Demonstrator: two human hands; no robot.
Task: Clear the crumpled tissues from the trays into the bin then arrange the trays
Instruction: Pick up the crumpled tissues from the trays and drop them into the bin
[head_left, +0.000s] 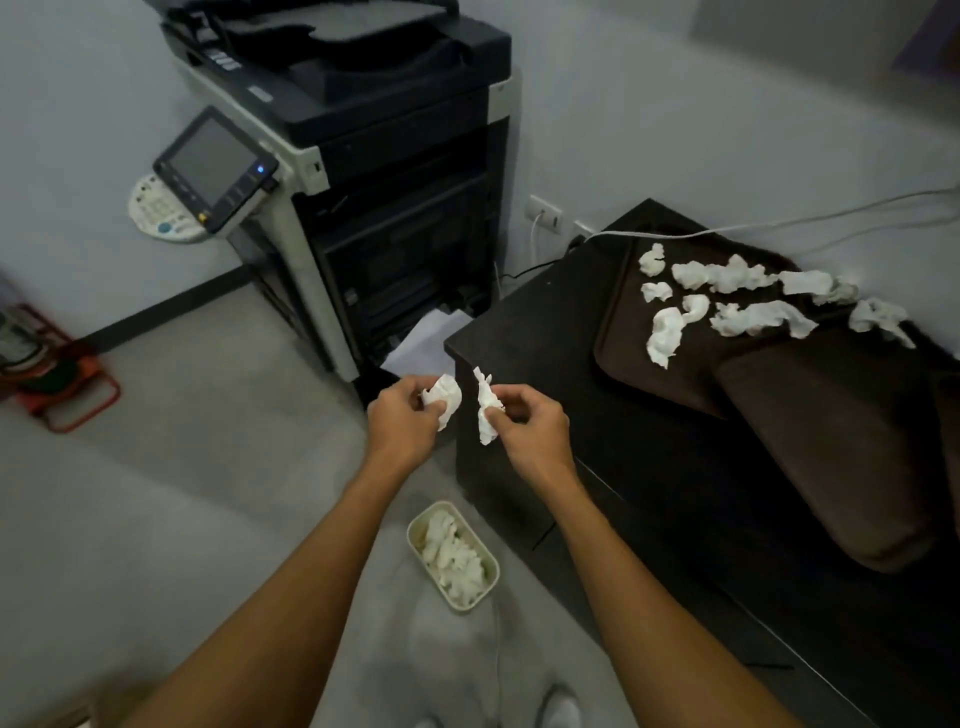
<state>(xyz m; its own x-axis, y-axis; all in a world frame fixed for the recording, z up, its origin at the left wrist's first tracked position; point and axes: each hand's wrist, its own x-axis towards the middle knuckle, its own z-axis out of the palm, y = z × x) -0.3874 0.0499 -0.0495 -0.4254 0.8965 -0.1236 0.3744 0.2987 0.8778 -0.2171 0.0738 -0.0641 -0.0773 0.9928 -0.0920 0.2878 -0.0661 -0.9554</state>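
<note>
My left hand (402, 421) grips a crumpled white tissue (445, 393) and my right hand (530, 423) pinches another crumpled tissue (487, 408). Both hands hover side by side off the dark table's left corner, above the floor. Below them a small cream bin (415, 527) stands on the floor, filled with crumpled tissues (453, 558). A dark brown tray (623, 332) on the table carries several crumpled tissues (727, 301). A second dark tray (831, 457) lies overlapping it on the right, and its surface shows no tissues.
A large black photocopier (374, 171) stands against the wall behind the table (524, 332). White cables (779, 223) run over the table's back edge from wall sockets (544, 212). An orange frame (67, 395) sits on the floor at far left. My shoes (558, 712) are at the bottom.
</note>
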